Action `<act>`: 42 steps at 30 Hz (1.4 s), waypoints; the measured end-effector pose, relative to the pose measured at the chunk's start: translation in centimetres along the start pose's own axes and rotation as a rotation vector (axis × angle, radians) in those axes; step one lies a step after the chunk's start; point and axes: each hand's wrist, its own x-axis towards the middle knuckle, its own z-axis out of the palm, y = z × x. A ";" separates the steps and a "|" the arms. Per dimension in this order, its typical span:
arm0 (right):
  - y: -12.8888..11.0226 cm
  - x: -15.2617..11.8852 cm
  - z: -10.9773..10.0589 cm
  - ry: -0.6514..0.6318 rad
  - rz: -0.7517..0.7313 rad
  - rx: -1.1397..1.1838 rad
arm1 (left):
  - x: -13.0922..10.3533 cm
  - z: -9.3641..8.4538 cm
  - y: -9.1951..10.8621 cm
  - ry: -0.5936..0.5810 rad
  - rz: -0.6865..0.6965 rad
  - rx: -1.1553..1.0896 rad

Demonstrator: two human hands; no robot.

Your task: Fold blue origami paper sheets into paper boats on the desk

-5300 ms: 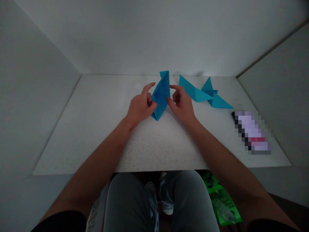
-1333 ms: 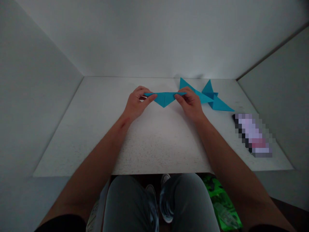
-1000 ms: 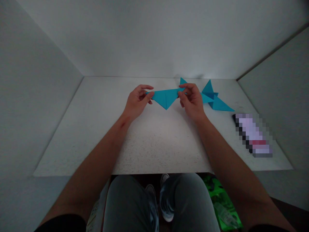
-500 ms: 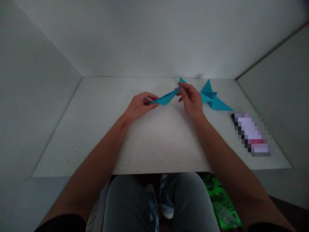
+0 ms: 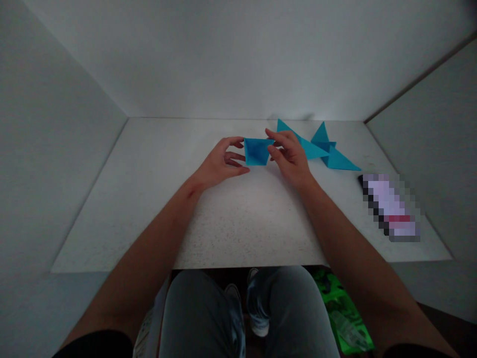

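Note:
A small folded piece of blue paper (image 5: 257, 152) is raised over the table, its face now a four-sided shape with a darker middle. My right hand (image 5: 292, 156) pinches its right edge between thumb and fingers. On the other side, my left hand (image 5: 221, 161) has its fingers spread. Its index fingertip meets the paper's upper left corner, and the thumb lies just below the bottom edge. Behind and right of my right hand, larger folded blue paper (image 5: 342, 159) with pointed flaps rests on the table; part of it is hidden by that hand.
The white tabletop (image 5: 149, 209) is closed in by walls at the back and both sides. A phone (image 5: 389, 206), blurred out, lies on the right. Below the front edge are my knees (image 5: 203, 308) and a bright green bag (image 5: 345, 318).
The small blue paper has turned from a narrow, slanted sliver to a broad four-sided face. My left thumb has come off it, and my right hand has shifted slightly left and down.

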 end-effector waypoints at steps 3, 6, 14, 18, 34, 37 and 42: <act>-0.3 0.0 0.0 -0.068 -0.026 0.008 | 0.0 0.2 0.5 0.020 -0.057 0.003; -0.9 0.0 0.2 -0.168 -0.011 0.020 | 0.0 0.3 1.1 0.062 -0.083 0.033; -1.3 -0.2 0.4 -0.186 0.045 0.109 | 0.2 0.1 1.9 0.182 -0.046 0.219; -0.7 -0.3 0.6 -0.155 0.060 0.085 | 0.4 0.2 1.7 0.165 0.023 0.236; 0.3 -0.5 -0.2 -0.174 -0.088 -0.150 | 0.5 0.2 1.6 0.100 0.017 0.172; -0.2 -0.5 -0.2 -0.223 -0.136 -0.147 | 0.3 0.3 1.6 0.105 -0.018 0.137; -0.7 -0.2 0.1 -0.175 -0.181 -0.114 | 0.2 0.3 2.2 0.144 0.055 0.284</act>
